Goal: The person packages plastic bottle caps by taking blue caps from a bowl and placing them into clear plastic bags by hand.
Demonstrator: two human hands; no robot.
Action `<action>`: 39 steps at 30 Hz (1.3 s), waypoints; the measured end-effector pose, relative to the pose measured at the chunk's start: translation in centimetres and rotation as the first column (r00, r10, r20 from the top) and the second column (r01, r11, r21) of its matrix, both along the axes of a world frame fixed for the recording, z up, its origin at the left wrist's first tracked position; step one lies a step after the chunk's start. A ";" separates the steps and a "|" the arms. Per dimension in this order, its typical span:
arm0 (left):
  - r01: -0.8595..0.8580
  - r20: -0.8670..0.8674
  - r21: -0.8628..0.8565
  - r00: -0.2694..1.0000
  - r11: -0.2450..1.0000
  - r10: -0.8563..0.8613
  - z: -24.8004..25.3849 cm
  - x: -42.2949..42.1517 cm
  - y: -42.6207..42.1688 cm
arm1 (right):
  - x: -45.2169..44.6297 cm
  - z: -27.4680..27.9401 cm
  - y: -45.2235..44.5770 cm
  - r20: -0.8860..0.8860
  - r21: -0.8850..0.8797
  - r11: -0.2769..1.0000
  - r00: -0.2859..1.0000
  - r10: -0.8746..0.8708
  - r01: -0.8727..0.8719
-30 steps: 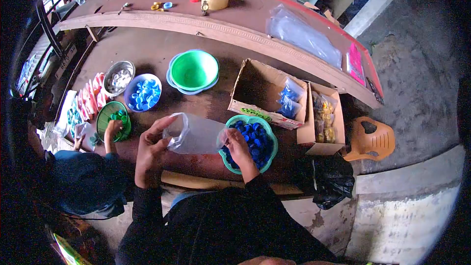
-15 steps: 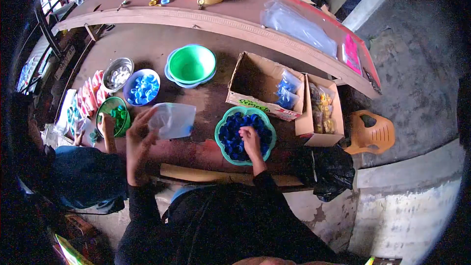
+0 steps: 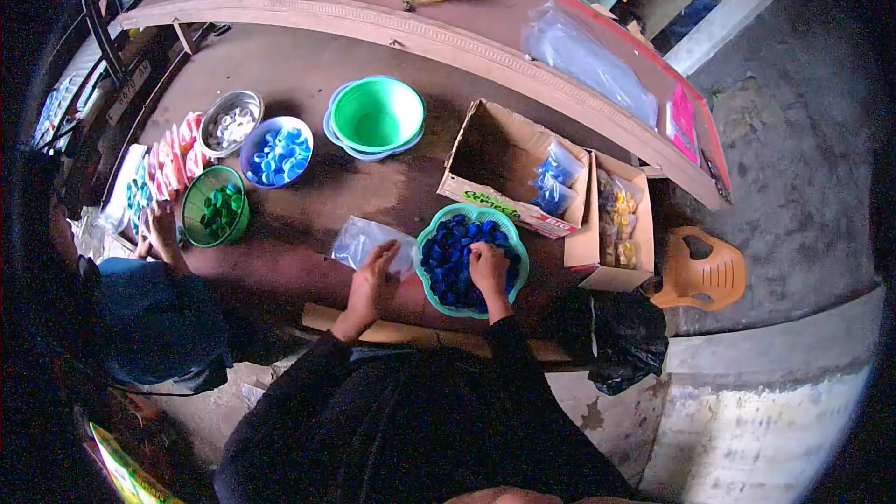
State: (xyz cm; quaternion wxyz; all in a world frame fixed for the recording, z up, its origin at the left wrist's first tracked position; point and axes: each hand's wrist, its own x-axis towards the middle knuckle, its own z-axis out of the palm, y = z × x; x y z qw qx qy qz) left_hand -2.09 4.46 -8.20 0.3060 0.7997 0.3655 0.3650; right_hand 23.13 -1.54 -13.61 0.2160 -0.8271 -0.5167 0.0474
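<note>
A scalloped turquoise bowl (image 3: 519, 294) full of dark blue plastic bottle caps (image 3: 448, 257) stands at the table's front. Over its right half, my right hand (image 3: 488, 271) is closed, its curled fingers down among the caps; the fingertips are hidden. Just left of the bowl, my left hand (image 3: 371, 285) pinches a clear plastic bag (image 3: 357, 241) near its lower edge. The bag looks flat, and its right side reaches the bowl's rim.
At the left, another person's hands (image 3: 161, 229) are beside a green basket (image 3: 215, 241) of green caps. Behind are a purple bowl (image 3: 250, 170) of light blue caps, a metal bowl (image 3: 210, 121) and nested green bowls (image 3: 378, 114). Two cardboard boxes (image 3: 504, 205) (image 3: 607, 275) holding bagged caps stand right.
My left hand has moved right with the bag, close to the turquoise bowl. My right hand has shifted slightly within the bowl. The other person's hand has left the green basket.
</note>
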 end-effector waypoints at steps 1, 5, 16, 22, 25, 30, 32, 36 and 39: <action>0.051 0.057 -0.065 0.997 0.997 -0.047 -1.5 0.6 -0.2 | 0.4 -0.5 0.4 0.007 0.086 0.996 1.000 -0.017 0.016; 0.140 -0.043 -0.111 0.988 0.984 -0.146 -0.4 1.1 -1.2 | 0.5 -1.7 1.3 0.240 0.111 0.991 0.969 0.050 -0.079; 0.208 -0.025 -0.152 0.976 0.966 -0.215 0.2 2.0 -0.5 | 0.2 0.4 2.6 0.157 -0.093 0.986 0.976 0.150 -0.136; 0.185 -0.016 -0.123 0.982 0.975 -0.188 -0.3 2.3 0.1 | 0.4 -1.0 2.6 0.095 -0.023 0.998 0.994 0.053 -0.051; 0.192 -0.011 -0.157 0.980 0.969 -0.196 0.0 2.1 0.3 | 0.4 -0.3 2.1 0.077 -0.072 0.996 0.995 0.064 -0.058; 0.160 -0.003 -0.143 0.987 0.977 -0.162 -0.7 1.7 0.5 | 0.1 1.1 0.5 -0.126 0.176 0.983 0.989 0.082 -0.059; 0.150 -0.004 -0.160 0.988 0.976 -0.153 -0.2 1.5 0.6 | 0.6 0.5 0.0 -0.221 0.267 0.963 0.970 0.103 -0.041; 0.155 0.015 -0.144 0.988 0.977 -0.155 -0.7 1.9 0.5 | 0.6 0.2 -1.1 -0.436 0.353 0.933 0.894 0.104 0.064; 0.160 0.005 -0.109 0.987 0.981 -0.160 -0.8 2.6 0.3 | 0.7 0.2 -1.7 -0.470 0.387 0.916 0.878 0.093 0.110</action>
